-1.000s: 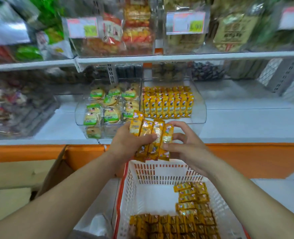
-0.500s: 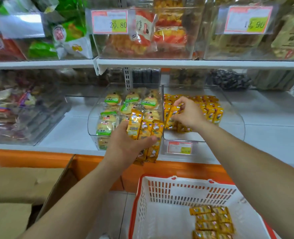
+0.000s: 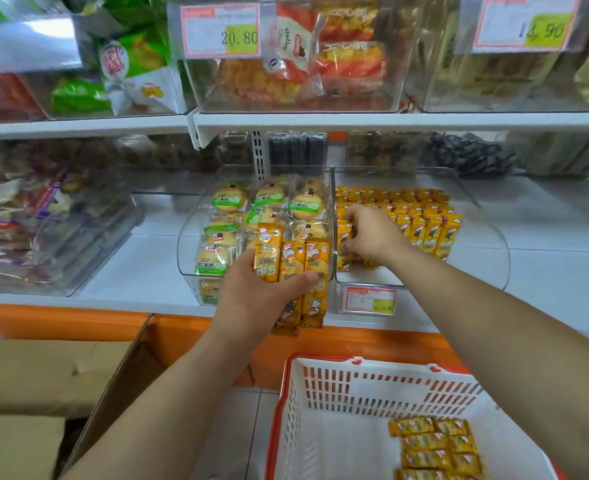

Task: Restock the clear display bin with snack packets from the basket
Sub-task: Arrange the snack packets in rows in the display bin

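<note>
My left hand [image 3: 256, 299] grips a fan of three yellow snack packets [image 3: 291, 268] in front of the shelf edge. My right hand [image 3: 371, 233] reaches into the clear display bin [image 3: 490, 244], its fingers curled round a yellow packet [image 3: 344, 242] at the bin's left front corner. Rows of the same yellow packets [image 3: 424, 216] stand in the bin behind the hand. Below, the white basket with a red rim [image 3: 338, 403] holds several more yellow packets [image 3: 431, 445] at its right side.
A neighbouring clear bin [image 3: 196, 244] with green-labelled cakes stands left of the display bin. An upper shelf [image 3: 355, 119] with more bins and price tags hangs overhead. A price label [image 3: 369, 301] sits on the bin's front. Cardboard boxes [image 3: 44, 375] lie at lower left.
My right hand took one packet from the fan in my left hand and carried it up into the display bin. The view came closer to the shelf; my left hand kept holding the rest.
</note>
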